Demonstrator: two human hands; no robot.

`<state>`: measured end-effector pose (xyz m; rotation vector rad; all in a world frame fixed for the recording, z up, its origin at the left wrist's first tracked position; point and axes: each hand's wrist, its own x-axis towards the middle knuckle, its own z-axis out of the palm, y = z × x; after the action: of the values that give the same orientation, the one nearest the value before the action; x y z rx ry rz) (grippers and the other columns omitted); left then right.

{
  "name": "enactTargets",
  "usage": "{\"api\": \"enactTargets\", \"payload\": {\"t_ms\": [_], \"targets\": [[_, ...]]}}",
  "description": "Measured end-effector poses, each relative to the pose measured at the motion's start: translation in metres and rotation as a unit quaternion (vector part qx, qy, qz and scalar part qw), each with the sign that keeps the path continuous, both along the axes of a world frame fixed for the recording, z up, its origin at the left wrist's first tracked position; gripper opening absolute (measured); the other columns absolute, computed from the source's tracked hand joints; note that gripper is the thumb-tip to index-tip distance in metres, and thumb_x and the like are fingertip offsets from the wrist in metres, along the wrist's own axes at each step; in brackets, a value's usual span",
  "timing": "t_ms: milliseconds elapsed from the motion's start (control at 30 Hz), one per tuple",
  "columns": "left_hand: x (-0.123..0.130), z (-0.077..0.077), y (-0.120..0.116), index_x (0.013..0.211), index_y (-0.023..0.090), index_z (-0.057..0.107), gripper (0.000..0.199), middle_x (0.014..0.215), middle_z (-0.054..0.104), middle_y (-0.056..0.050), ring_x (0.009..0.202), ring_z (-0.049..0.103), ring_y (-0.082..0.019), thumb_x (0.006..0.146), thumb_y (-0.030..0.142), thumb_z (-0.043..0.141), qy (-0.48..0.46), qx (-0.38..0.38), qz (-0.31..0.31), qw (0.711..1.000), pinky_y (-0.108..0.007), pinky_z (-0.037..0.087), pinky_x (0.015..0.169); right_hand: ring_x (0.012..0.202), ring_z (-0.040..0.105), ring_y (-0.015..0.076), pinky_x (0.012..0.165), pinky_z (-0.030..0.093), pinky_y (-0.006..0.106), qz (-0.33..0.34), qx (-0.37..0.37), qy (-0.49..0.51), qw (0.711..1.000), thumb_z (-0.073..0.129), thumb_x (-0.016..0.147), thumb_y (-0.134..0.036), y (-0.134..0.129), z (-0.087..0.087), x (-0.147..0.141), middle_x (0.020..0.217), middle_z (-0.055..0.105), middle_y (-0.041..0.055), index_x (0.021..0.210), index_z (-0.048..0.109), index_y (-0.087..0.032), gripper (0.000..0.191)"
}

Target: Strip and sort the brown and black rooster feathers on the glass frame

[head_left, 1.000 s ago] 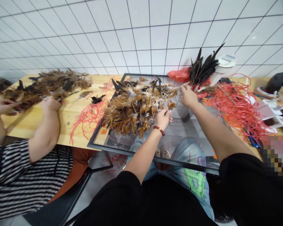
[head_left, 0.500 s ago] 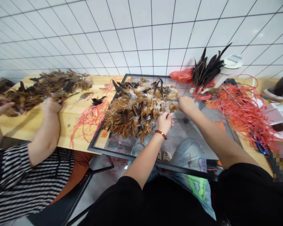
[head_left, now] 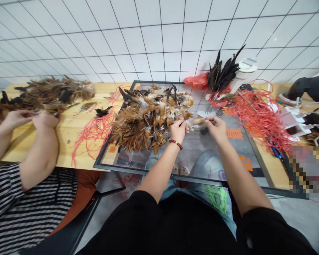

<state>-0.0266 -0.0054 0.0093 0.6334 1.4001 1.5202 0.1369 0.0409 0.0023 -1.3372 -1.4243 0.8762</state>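
Observation:
My left hand (head_left: pixel 179 130), with a dark red bead bracelet (head_left: pixel 176 144) at its wrist, is closed at the right edge of a pile of brown feathers (head_left: pixel 146 124). Its fingertips pinch something too small to make out. To the right, my right hand (head_left: pixel 218 130) pinches a light brown feather (head_left: pixel 201 120) between thumb and fingers, pointing toward my left hand. Pale wisps show between both hands. The feather pile lies on a dark-framed glass panel (head_left: pixel 186 173), through which my knees and shoes are visible.
A co-worker's hands (head_left: pixel 44 119) handle another feather heap (head_left: pixel 55 92) at left. Pink strings (head_left: pixel 91 132) lie between us, more (head_left: pixel 266 117) at right. Black feathers (head_left: pixel 222 72) stand beside a red plastic bag (head_left: pixel 196 82) and a white container (head_left: pixel 246 71). Blue-handled scissors (head_left: pixel 276 150) lie at right.
My right hand has come down and turned its fingers toward my left hand, with a feather showing in its pinch. The view has shifted slightly right. The co-worker's hands have come together.

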Motion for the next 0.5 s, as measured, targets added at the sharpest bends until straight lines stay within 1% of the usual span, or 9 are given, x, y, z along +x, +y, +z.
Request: {"api": "enactTargets", "payload": {"t_ms": [67, 133, 233, 300, 333, 400, 433, 467, 500], "targets": [[-0.001, -0.001, -0.001, 0.068, 0.014, 0.062, 0.018, 0.062, 0.059, 0.003, 0.049, 0.053, -0.006, 0.085, 0.018, 0.062, 0.01, 0.001, -0.008, 1.0, -0.018, 0.045, 0.047, 0.066, 0.054, 0.0129, 0.067, 0.046, 0.028, 0.02, 0.02, 0.039, 0.999, 0.068, 0.074, -0.043, -0.013, -0.003, -0.024, 0.077, 0.065, 0.0015, 0.089, 0.07, -0.017, 0.03], [-0.002, -0.005, -0.001, 0.068, 0.014, 0.063, 0.017, 0.06, 0.058, 0.003, 0.049, 0.053, -0.007, 0.085, 0.019, 0.062, 0.036, 0.003, -0.029, 0.999, -0.02, 0.046, 0.05, 0.062, 0.048, 0.0113, 0.062, 0.042, 0.026, 0.067, 0.015, 0.079, 0.995, 0.071, 0.072, -0.049, -0.025, -0.004, -0.044, 0.07, 0.059, -0.002, 0.091, 0.069, -0.018, 0.037], [-0.004, -0.015, 0.0, 0.071, 0.015, 0.067, 0.016, 0.056, 0.056, 0.003, 0.05, 0.052, -0.009, 0.085, 0.018, 0.06, 0.112, 0.0, -0.078, 0.991, -0.021, 0.047, 0.053, 0.059, 0.041, 0.0096, 0.058, 0.037, 0.024, 0.119, 0.001, 0.123, 0.985, 0.075, 0.07, -0.055, -0.034, -0.005, -0.06, 0.062, 0.047, -0.006, 0.08, 0.063, -0.019, 0.039], [-0.003, -0.017, 0.001, 0.072, 0.016, 0.068, 0.014, 0.057, 0.058, 0.002, 0.052, 0.054, -0.01, 0.084, 0.018, 0.061, 0.17, 0.003, -0.109, 0.979, -0.023, 0.049, 0.057, 0.061, 0.042, 0.0095, 0.06, 0.038, 0.025, 0.112, 0.009, 0.148, 0.983, 0.076, 0.068, -0.056, -0.034, -0.008, -0.061, 0.063, 0.048, -0.0056, 0.073, 0.06, -0.019, 0.041], [-0.003, -0.016, 0.0, 0.074, 0.016, 0.068, 0.01, 0.062, 0.06, 0.001, 0.056, 0.056, -0.01, 0.082, 0.018, 0.063, 0.192, 0.013, -0.109, 0.975, -0.024, 0.05, 0.06, 0.062, 0.043, 0.0095, 0.061, 0.039, 0.025, 0.096, 0.012, 0.168, 0.981, 0.077, 0.067, -0.056, -0.032, -0.01, -0.06, 0.064, 0.05, -0.005, 0.073, 0.06, -0.018, 0.041], [-0.002, -0.005, -0.004, 0.08, 0.016, 0.069, 0.004, 0.08, 0.067, -0.002, 0.065, 0.059, -0.011, 0.076, 0.017, 0.071, 0.218, 0.062, -0.075, 0.971, -0.024, 0.052, 0.066, 0.06, 0.043, 0.009, 0.06, 0.038, 0.025, 0.049, 0.011, 0.222, 0.974, 0.075, 0.068, -0.057, -0.028, -0.015, -0.058, 0.065, 0.053, -0.0047, 0.075, 0.061, -0.018, 0.042], [-0.001, 0.004, -0.009, 0.084, 0.016, 0.069, 0.013, 0.093, 0.067, -0.004, 0.071, 0.061, -0.011, 0.073, 0.018, 0.075, 0.22, 0.1, -0.035, 0.97, -0.025, 0.052, 0.068, 0.057, 0.041, 0.0086, 0.058, 0.037, 0.025, 0.027, 0.009, 0.246, 0.969, 0.074, 0.069, -0.058, -0.025, -0.017, -0.056, 0.064, 0.052, -0.0051, 0.076, 0.061, -0.019, 0.042], [0.0, 0.014, -0.016, 0.082, 0.016, 0.068, 0.014, 0.099, 0.067, -0.006, 0.077, 0.062, -0.012, 0.073, 0.021, 0.077, 0.218, 0.141, -0.006, 0.966, -0.025, 0.052, 0.069, 0.055, 0.039, 0.0083, 0.055, 0.035, 0.024, 0.011, 0.007, 0.263, 0.965, 0.073, 0.07, -0.058, -0.023, -0.019, -0.055, 0.063, 0.051, -0.0057, 0.076, 0.059, -0.019, 0.042], [0.002, 0.024, -0.025, 0.078, 0.016, 0.067, 0.015, 0.101, 0.066, -0.007, 0.086, 0.063, -0.013, 0.076, 0.028, 0.076, 0.212, 0.191, 0.006, 0.959, -0.025, 0.052, 0.073, 0.054, 0.037, 0.0083, 0.054, 0.033, 0.024, 0.002, 0.007, 0.27, 0.963, 0.072, 0.071, -0.058, -0.022, -0.02, -0.054, 0.061, 0.049, -0.006, 0.075, 0.058, -0.02, 0.041]]}}
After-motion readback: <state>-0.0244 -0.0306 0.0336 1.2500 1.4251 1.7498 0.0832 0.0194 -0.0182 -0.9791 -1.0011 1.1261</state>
